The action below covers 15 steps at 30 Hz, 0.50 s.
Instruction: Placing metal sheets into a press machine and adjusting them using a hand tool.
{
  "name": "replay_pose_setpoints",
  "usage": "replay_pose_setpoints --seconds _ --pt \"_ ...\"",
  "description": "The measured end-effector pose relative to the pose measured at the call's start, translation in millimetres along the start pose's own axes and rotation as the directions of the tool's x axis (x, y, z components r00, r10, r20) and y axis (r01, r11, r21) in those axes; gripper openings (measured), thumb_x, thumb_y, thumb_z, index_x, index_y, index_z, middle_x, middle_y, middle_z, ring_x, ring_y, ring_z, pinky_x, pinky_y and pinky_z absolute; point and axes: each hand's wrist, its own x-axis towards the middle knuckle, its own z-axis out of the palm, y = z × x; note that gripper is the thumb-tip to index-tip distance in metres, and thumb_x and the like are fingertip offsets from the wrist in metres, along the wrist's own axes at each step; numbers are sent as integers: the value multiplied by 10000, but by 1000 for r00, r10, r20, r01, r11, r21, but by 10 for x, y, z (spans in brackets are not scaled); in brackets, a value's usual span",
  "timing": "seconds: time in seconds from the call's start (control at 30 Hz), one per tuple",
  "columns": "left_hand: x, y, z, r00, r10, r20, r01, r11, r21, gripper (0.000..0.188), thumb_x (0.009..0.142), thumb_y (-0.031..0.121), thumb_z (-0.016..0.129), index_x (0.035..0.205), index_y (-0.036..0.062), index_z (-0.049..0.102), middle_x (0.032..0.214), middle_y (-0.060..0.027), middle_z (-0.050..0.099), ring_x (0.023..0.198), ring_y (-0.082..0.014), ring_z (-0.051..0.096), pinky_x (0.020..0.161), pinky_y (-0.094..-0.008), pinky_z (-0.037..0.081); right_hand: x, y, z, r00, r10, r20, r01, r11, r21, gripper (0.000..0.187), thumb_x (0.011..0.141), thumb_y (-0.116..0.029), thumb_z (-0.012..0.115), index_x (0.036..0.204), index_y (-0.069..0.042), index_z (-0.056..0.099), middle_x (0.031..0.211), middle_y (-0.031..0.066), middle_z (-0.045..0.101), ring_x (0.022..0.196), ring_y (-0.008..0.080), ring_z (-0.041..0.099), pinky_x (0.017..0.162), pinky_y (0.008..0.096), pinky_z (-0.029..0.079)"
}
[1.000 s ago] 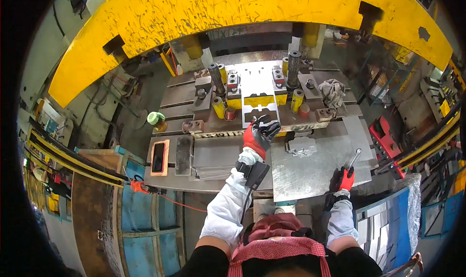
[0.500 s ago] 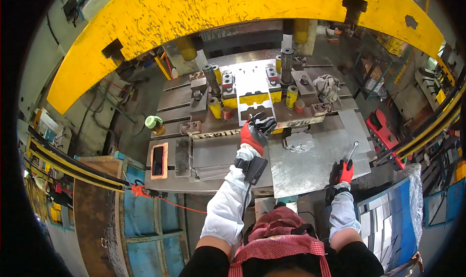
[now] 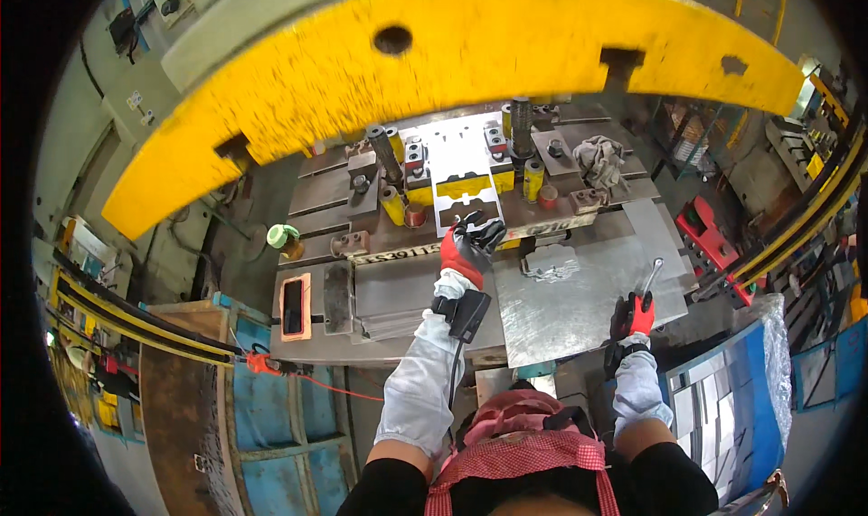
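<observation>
A smooth, bright metal strip (image 3: 459, 159) with two large shaped cutouts lies on a yellow-fronted block (image 3: 420, 195), its near end at the left hand (image 3: 471, 247), whose gloved fingers are bent; whether they pinch it, I cannot tell. The right hand (image 3: 641, 314) is closed around one shiny wrench (image 3: 653, 274) at a scuffed flat sheet (image 3: 579, 308). Two dark, rough posts (image 3: 384, 154) and four yellow cylinders (image 3: 533, 180) flank the strip, near one crumpled grey rag (image 3: 599, 160).

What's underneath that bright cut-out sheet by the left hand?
Through openings in the sheet, a yellow block and a dark surface show; whatever lies beneath the sheet's solid part is covered.
</observation>
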Motion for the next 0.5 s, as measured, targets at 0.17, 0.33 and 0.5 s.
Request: replay_pose_setpoints --seconds 0.17,0.33,0.5 --pt "37 -34 28 1000 7 -18 -6 999 35 444 907 341 368 1086 -44 499 1004 -262 581 957 -393 570 883 -486 453 128 245 -43 998 56 7 -57 977 205 186 803 -187 623 904 -69 522 696 15 512 663 126 500 593 285 406" --pt "12 -34 82 997 25 -67 -24 999 24 338 889 239 390 1048 -31 518 969 -231 587 877 -382 591 824 -468 494 -54 -104 14 1000 6 -14 -6 1000 20 307 800 -152 634 1054 -30 512 790 18 553 695 100 508 630 247 430" --pt "44 2 -20 998 -35 -53 36 999 18 349 887 276 401 1067 5 526 1008 -196 599 974 -363 566 878 -467 460 -169 -263 69 1000 -14 11 13 1000 26 190 802 -181 615 917 -67 516 734 29 515 674 132 490 602 290 409"
